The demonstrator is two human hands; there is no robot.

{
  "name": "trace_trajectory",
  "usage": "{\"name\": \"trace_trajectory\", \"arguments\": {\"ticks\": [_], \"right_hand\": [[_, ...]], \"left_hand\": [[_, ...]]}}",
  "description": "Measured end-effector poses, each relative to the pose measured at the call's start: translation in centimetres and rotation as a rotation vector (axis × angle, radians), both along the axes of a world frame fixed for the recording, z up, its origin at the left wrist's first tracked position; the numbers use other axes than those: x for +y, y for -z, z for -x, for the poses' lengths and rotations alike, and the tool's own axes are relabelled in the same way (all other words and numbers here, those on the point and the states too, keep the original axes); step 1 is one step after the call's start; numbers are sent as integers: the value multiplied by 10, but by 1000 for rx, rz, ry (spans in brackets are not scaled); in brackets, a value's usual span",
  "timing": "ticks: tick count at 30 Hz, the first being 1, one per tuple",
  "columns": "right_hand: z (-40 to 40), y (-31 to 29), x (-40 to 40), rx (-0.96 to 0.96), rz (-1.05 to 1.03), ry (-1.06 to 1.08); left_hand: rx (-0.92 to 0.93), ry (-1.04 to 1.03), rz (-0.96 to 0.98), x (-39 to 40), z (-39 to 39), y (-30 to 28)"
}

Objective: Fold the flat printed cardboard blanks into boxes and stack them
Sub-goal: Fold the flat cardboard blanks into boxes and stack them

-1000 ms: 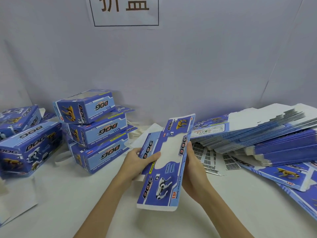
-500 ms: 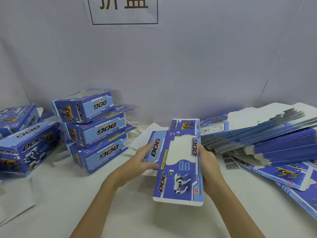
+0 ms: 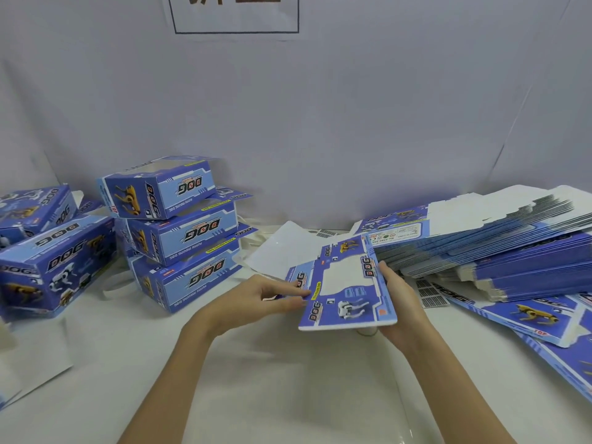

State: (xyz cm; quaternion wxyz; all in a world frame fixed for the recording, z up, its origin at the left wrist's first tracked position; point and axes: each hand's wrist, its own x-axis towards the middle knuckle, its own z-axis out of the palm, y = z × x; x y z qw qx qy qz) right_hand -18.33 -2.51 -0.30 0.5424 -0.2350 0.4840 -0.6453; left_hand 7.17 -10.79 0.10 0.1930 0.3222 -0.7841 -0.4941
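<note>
Gripping one flat blue blank (image 3: 347,285) above the white table (image 3: 288,379), the left hand (image 3: 256,299) pinches its left edge and the right hand (image 3: 398,302) clasps its right edge — folded boxes (image 3: 174,232) stacked well left, unfolded blanks (image 3: 496,248) piled just right.

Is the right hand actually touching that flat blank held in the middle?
Touching. The head view shows the right hand gripping the blank along its right edge, thumb on its printed face.

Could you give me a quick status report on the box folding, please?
Left hand and right hand grip one flat blank, not yet opened. Three folded boxes stacked left. Nothing in the way.
</note>
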Motion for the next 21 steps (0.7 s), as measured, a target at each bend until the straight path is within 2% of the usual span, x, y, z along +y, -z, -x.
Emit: {"name": "trace_trajectory", "arguments": {"ticks": [3,7,10,14,18,19,21], "right_hand": [[-5,-1,-4,-94,89,-17],[-34,3,-7,70,164,-136],[-61,13,-10,262,181,-136],[-72,18,-19,364,208,-19],[-70,22,-19,602,248,17],[-70,23,-20,604,244,42],[-72,23,-25,451,211,92]], "left_hand": [[70,-68,89,-3,4,4],[116,-307,298,-9,12,11],[13,-267,499,-1,17,8],[-102,-230,642,3,24,9],[-139,-229,717,7,28,2],[-148,-221,721,9,29,1],[-208,-216,777,15,34,0]]}}
